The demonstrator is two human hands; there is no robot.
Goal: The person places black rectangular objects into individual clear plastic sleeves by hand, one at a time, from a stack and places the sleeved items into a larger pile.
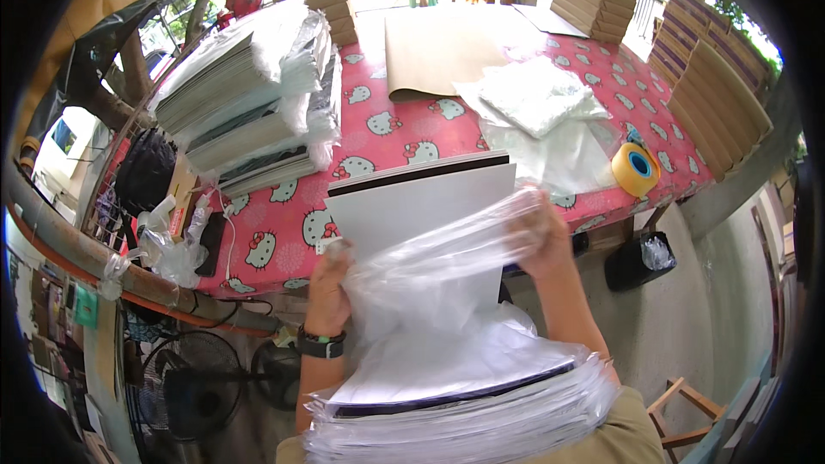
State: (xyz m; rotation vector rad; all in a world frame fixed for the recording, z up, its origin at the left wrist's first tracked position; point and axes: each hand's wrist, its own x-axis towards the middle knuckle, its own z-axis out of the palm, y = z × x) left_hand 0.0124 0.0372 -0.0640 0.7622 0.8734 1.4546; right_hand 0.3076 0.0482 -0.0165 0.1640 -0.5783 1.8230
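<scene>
A clear plastic bag (421, 262) is stretched between my hands, with its edge bunched into folds and slightly blurred. My left hand (332, 279) is closed on its left side, fingers partly hidden by the plastic. My right hand (540, 232) grips the other side, a bit higher and farther right. Behind the bag, a few white flat sheets (421, 202) and a dark one lean at the table's near edge, their lower part covered by the plastic. Close to my body rests a thick stack of plastic-sleeved sheets (473, 425).
The table wears a pink cartoon-print cloth (258, 245). Tall wrapped stacks (232, 90) stand at left, brown paper (438, 51) lies far, and a pile of clear bags (541, 103) sits beside yellow tape (636, 169). Below are a fan (193, 387) and a black bin (632, 265).
</scene>
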